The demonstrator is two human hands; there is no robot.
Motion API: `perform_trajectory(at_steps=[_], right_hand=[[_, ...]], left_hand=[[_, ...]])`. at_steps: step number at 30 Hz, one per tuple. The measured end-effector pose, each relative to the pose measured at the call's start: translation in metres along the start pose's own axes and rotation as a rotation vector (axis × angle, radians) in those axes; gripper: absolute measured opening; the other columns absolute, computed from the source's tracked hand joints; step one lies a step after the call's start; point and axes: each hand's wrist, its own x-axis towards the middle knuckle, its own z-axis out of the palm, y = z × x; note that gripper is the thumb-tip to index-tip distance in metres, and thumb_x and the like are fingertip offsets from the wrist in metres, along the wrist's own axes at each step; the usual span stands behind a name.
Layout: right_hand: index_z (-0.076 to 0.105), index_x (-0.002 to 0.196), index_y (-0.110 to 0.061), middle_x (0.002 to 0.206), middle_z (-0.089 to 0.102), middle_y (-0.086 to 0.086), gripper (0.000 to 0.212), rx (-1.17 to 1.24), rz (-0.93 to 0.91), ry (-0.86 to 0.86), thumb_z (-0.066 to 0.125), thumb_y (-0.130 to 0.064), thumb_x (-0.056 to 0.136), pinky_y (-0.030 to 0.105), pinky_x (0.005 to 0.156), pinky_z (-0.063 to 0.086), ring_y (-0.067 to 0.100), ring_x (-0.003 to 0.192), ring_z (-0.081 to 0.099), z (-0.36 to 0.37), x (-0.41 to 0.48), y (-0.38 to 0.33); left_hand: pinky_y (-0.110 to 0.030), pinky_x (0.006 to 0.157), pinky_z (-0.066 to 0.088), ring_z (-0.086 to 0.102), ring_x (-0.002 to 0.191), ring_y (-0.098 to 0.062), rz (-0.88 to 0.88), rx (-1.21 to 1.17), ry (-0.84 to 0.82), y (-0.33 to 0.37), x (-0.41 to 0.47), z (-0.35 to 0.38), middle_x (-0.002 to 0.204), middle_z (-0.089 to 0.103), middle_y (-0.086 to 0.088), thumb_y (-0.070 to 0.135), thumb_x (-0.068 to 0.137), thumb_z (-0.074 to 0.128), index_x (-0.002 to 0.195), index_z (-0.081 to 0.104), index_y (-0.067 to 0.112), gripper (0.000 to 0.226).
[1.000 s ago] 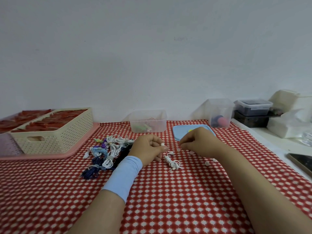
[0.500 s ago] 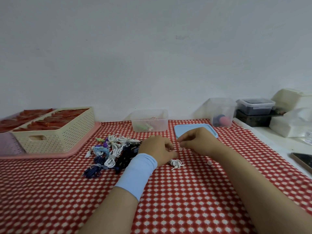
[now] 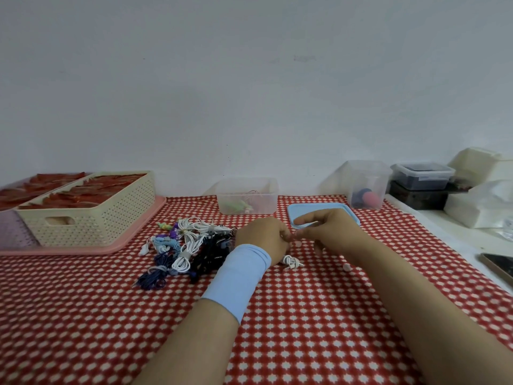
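Both hands, left hand (image 3: 263, 237) and right hand (image 3: 333, 232), pinch parts of one white earphone (image 3: 291, 262) fingertip to fingertip

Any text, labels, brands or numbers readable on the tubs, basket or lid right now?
None readable: the clear plastic tub, blue plastic lid, cream perforated plastic basket and dark-filled lidded container show no lettering.
The dark flat device at the right edge shows none either.
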Motion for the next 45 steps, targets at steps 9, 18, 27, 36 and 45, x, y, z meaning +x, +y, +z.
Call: perform_trajectory(at_steps=[9,18,27,36,45], right_hand=[[0.073,0.112,-0.009,0.067,0.069,-0.008,0.02,0.433,0.121,-0.133,0.068,-0.016,0.093,0.021,0.044,0.026,0.009,0.049,0.044,-0.004,0.002,-0.006],[0.075,0.107,-0.01,0.092,0.07,0.004,0.018,0.521,0.16,-0.251,0.063,-0.016,0.095,0.017,0.04,0.023,0.009,0.05,0.043,-0.005,0.0,-0.006],[0.075,0.109,-0.009,0.097,0.071,0.007,0.021,0.495,0.167,-0.311,0.066,-0.016,0.092,0.017,0.039,0.022,0.009,0.051,0.049,-0.005,0.0,-0.006],[0.076,0.11,-0.009,0.094,0.074,0.007,0.021,0.458,0.189,-0.315,0.067,-0.015,0.093,0.016,0.037,0.024,0.01,0.052,0.05,-0.004,0.0,-0.008],[0.073,0.109,-0.016,0.099,0.077,0.008,0.015,0.338,0.053,-0.17,0.066,-0.017,0.096,0.022,0.043,0.031,0.016,0.059,0.062,0.003,-0.002,-0.007]], left_hand=[[-0.014,0.054,0.046,0.052,0.062,-0.006,-0.081,-0.945,-0.003,-0.022,-0.01,0.007,0.099,0.077,0.004,0.024,0.096,0.062,0.105,0.072,0.027,0.014],[-0.014,0.044,0.031,0.045,0.055,-0.005,-0.088,-1.325,-0.129,-0.017,-0.013,0.006,0.083,0.072,0.004,0.016,0.098,0.057,0.103,0.07,0.014,0.014],[-0.013,0.047,0.035,0.05,0.056,-0.003,-0.021,-1.295,-0.1,-0.02,-0.016,0.005,0.077,0.071,0.004,0.017,0.097,0.058,0.099,0.072,0.013,0.015],[-0.013,0.051,0.037,0.052,0.057,0.0,0.011,-1.253,-0.089,-0.02,-0.016,0.005,0.073,0.07,0.005,0.014,0.096,0.059,0.092,0.073,0.013,0.015],[-0.019,0.058,0.043,0.057,0.062,-0.003,-0.02,-1.089,0.047,-0.023,-0.01,0.008,0.08,0.075,0.004,0.024,0.091,0.069,0.088,0.075,0.023,0.007]])
